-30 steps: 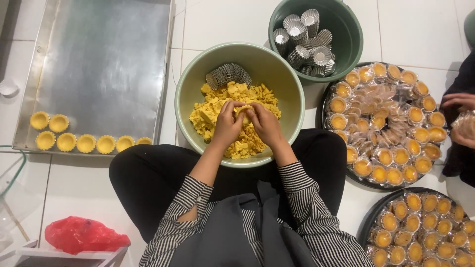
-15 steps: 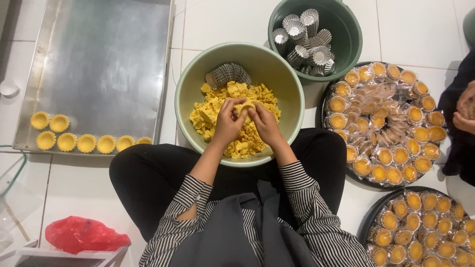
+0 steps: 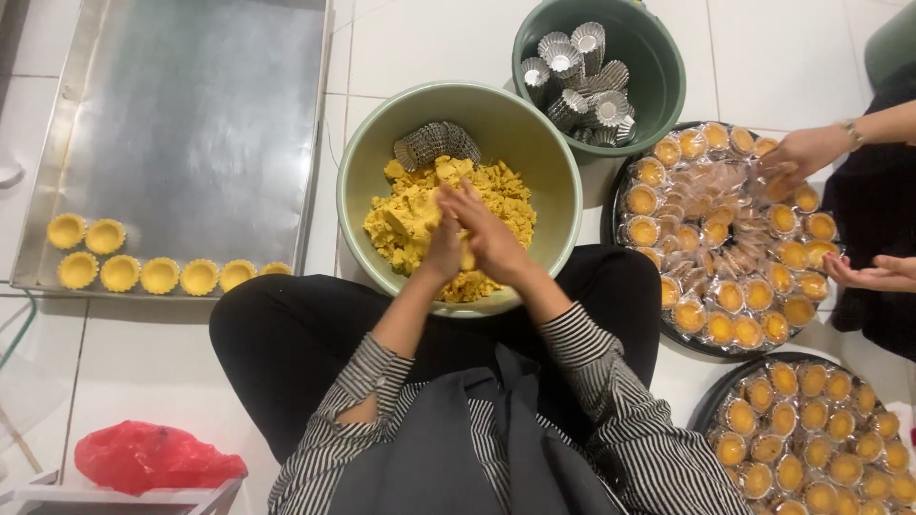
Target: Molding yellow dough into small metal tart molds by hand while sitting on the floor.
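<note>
A pale green bowl (image 3: 544, 162) sits on the floor in front of my knees, with crumbly yellow dough (image 3: 405, 215) and a fluted metal tart mould (image 3: 434, 143) inside. Both hands meet over the bowl. My left hand (image 3: 441, 246) and my right hand (image 3: 491, 234) press together around a small lump of yellow dough (image 3: 467, 253), palms facing each other. Most of the lump is hidden between them.
A dark green bucket (image 3: 658, 86) of several metal moulds stands behind the bowl. A steel tray (image 3: 191, 114) at left carries several dough-lined shells (image 3: 157, 275). Two round black trays of filled tarts (image 3: 725, 248) (image 3: 811, 439) lie at right, where another person's hands (image 3: 806, 153) reach. A red bag (image 3: 153, 458) lies lower left.
My hands have turned from fingertips picking at the dough to palms pressed together on a lump. The other person's hand has reached in over the tart tray.
</note>
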